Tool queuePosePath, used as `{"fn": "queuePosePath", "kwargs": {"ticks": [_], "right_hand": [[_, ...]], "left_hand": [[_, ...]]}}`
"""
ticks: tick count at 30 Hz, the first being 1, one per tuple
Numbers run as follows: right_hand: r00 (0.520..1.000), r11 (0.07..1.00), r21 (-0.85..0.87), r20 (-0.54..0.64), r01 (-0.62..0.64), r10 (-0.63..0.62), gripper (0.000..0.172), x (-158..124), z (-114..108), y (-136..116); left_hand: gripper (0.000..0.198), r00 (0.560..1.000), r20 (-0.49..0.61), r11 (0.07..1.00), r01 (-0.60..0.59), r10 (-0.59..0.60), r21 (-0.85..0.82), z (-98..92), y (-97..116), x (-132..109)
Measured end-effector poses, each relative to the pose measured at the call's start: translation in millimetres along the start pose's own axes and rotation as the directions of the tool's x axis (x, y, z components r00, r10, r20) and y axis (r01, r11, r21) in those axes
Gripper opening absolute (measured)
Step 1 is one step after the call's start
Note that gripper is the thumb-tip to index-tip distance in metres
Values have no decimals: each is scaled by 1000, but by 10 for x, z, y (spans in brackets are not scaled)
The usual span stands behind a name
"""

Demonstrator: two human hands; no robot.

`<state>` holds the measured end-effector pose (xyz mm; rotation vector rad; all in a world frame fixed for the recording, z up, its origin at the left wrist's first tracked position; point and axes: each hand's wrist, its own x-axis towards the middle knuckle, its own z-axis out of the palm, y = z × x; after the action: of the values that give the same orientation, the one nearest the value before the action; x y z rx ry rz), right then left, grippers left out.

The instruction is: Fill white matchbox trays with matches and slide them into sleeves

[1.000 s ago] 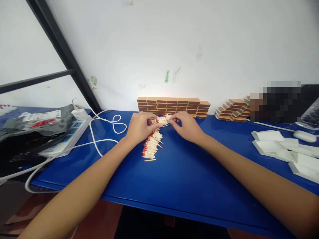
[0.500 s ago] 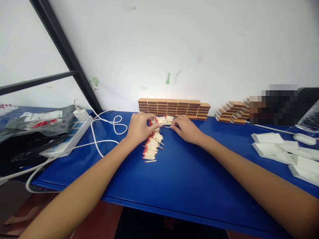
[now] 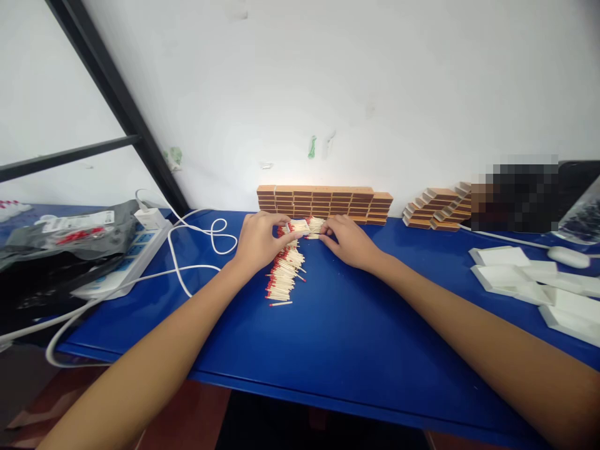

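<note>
My left hand (image 3: 260,240) is closed around a small white matchbox tray (image 3: 299,227), thumb on the near side and fingers on the far side. Red-tipped matches lie in the tray. My right hand (image 3: 347,240) is just right of it, fingers curled and fingertips pinched at the ends of some loose matches (image 3: 315,225). How many it grips is hidden. From beneath my left hand a long heap of red-headed matches (image 3: 282,278) runs toward me on the blue table (image 3: 328,350), with one match (image 3: 281,304) lying apart at its near end.
Brown-sided matchbox sleeves (image 3: 323,197) are stacked against the wall, with another leaning stack (image 3: 434,209) farther right. White empty trays (image 3: 529,275) lie at the right. A power strip (image 3: 135,250), white cables (image 3: 210,267) and a grey plastic bag (image 3: 89,228) occupy the left.
My right fingertips have shifted slightly from a single match to the ends of the loose matches beside the tray. The left hand keeps its hold, and the tray is tilted a little differently.
</note>
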<state>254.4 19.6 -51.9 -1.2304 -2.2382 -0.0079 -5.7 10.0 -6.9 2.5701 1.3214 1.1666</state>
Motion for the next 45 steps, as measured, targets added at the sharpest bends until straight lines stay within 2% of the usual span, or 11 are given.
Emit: {"fn": "queuePosePath", "kwargs": {"ticks": [8,16,23,27,32,39,45], "right_hand": [[1000,999,32,14,-14,13,10,0,-26,-30],[998,997,68,35,41,-43,8,7,-26,-21],[999,994,102,32,29,-32,10,2,-25,-42],[1000,992,127,9,-6,5,5,-6,-13,-49],[999,995,96,30,41,-44,11,4,-12,-34],[997,996,80,66,27,-32,13,5,-16,-32],[1000,996,87,4,-11,11,12,-5,-56,-51]], "left_hand": [[29,1000,-3,1000,-3,3,6,10,2,-5],[32,1000,5,1000,0,0,4,7,-6,-8],[33,1000,13,1000,-13,12,5,12,-13,-7],[31,1000,11,1000,-4,4,7,5,-12,-7],[30,1000,20,1000,-4,4,-3,3,-14,-6],[32,999,42,1000,-13,12,21,15,-18,-4],[33,999,49,999,-3,1,38,3,-35,1]]}}
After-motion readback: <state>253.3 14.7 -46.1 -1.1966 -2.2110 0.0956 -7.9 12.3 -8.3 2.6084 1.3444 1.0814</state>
